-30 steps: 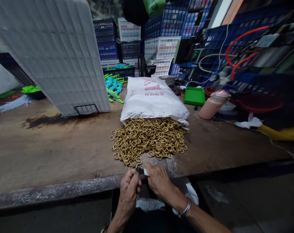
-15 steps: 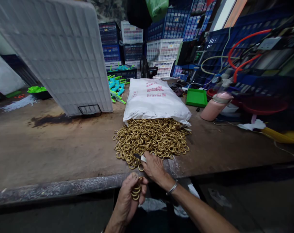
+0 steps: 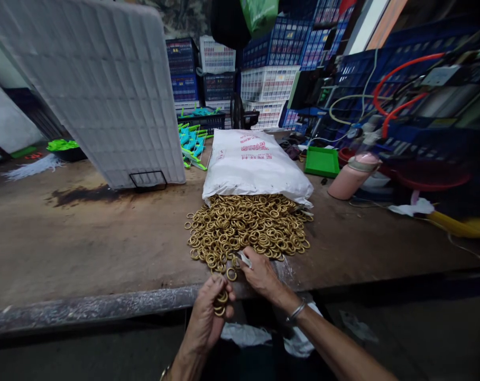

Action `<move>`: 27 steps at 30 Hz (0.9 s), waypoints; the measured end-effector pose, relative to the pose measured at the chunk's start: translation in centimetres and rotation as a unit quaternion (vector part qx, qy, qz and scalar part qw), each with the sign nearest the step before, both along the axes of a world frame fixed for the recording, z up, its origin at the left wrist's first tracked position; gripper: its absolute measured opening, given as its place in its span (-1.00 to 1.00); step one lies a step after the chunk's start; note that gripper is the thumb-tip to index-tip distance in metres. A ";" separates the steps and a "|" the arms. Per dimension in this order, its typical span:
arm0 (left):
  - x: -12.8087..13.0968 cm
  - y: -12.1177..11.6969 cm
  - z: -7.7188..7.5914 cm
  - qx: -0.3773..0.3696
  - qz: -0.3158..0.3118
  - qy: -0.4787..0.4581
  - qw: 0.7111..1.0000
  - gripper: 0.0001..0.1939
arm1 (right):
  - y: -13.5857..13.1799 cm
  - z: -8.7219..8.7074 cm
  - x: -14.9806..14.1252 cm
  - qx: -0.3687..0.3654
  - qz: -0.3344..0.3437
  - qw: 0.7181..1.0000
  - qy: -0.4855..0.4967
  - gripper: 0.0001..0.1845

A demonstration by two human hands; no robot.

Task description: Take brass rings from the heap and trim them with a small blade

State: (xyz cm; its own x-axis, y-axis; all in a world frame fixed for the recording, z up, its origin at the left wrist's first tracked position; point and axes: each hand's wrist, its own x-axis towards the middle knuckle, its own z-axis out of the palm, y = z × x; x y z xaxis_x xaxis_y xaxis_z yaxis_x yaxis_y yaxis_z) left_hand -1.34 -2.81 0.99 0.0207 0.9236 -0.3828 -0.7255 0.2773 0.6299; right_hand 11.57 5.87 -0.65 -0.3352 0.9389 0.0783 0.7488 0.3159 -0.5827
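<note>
Several gold-coloured rings (image 3: 221, 302) are bunched in the closed fingers of my left hand (image 3: 206, 309), just over the table's front edge. My right hand (image 3: 261, 275) grips a small knife (image 3: 245, 259) with a pale handle; its dark blade, seen earlier, is now mostly hidden. One ring appears to be at the blade, but I cannot tell whether it is hooked. A heap of gold rings (image 3: 248, 227) spreads beyond both hands, from the mouth of a white sack (image 3: 256, 169) with red print. A loose ring (image 3: 231, 274) lies between my hands.
On the wooden table (image 3: 105, 243), a tall grey padded panel (image 3: 117, 95) leans at left. To the right stand a green tray (image 3: 321, 161), a pink bottle (image 3: 351, 177) and red hoses (image 3: 386, 79). Stacked crates (image 3: 269, 82) fill the back.
My right hand has drawn slightly right, turning the knife so its blade no longer shows clearly. My left hand has risen a little toward the heap, still with rings in it.
</note>
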 end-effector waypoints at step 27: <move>0.8 3.4 -0.6 0.169 0.029 0.477 0.862 -0.83 | -1.4 1.6 -0.5 -0.206 0.009 0.940 0.273 -0.71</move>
State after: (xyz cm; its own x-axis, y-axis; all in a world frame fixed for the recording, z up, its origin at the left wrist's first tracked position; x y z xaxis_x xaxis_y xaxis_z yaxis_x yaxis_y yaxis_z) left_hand -0.51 0.56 0.43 -0.2033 0.9748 0.0915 0.1610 -0.0589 0.9852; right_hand 11.11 4.43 0.93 -0.3668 0.9217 -0.1264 0.3003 -0.0113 -0.9538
